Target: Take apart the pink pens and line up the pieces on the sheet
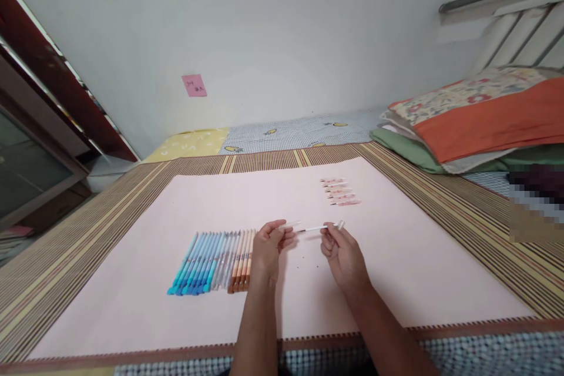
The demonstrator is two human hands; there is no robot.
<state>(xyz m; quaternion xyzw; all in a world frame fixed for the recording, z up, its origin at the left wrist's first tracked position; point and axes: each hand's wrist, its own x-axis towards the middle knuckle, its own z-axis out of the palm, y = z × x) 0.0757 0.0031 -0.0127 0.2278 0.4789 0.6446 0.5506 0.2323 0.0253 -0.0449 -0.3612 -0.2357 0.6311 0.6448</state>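
fingers of the left hand (268, 245) pinch a clear tube (289, 224); those of the right hand (342, 252) pinch a dark-tipped white rod (314, 228). lining both up steadily should help.

Pink sheet (423, 276) is open right of the right hand (341, 252); pens (210, 261) hem the left hand (267, 247)

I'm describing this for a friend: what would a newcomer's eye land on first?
Probably the row of blue, clear and brownish pens on the pink sheet, beside the left hand. Next, the thin white stick in the right hand, with a clear tube in the left. Bright orange fabric stands out at far right.
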